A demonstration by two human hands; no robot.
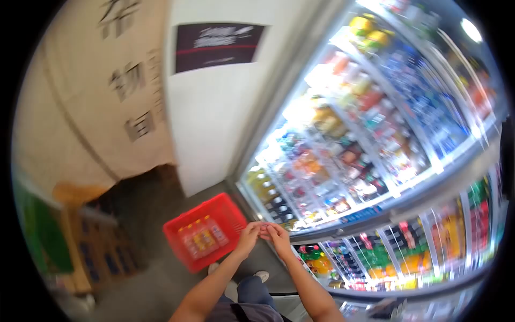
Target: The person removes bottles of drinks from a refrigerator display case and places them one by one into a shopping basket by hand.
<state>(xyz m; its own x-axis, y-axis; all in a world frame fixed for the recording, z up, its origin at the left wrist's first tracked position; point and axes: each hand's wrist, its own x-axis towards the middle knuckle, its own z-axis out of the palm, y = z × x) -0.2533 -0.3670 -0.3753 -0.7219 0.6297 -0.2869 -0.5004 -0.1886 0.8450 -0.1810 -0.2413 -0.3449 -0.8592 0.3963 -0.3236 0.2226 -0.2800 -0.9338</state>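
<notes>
My left hand [249, 238] and my right hand [278, 238] meet in front of me, their fingertips pinched close together. Anything between them is too small and blurred to make out. Just left of my left hand, a red plastic basket [179, 248] sits low over the floor. Several bottles with orange-yellow caps [204, 236] lie side by side inside it. Beyond my right hand rises a lit drinks fridge [370, 199], its shelves lined with bottles that are smeared by motion.
A white wall panel [201, 123] with a dark sign [220, 47] stands ahead. To its left hangs a beige curtain [107, 107] with dark characters. Cardboard boxes [104, 249] are stacked at the lower left. A lower shelf of bottles [375, 252] runs along the right.
</notes>
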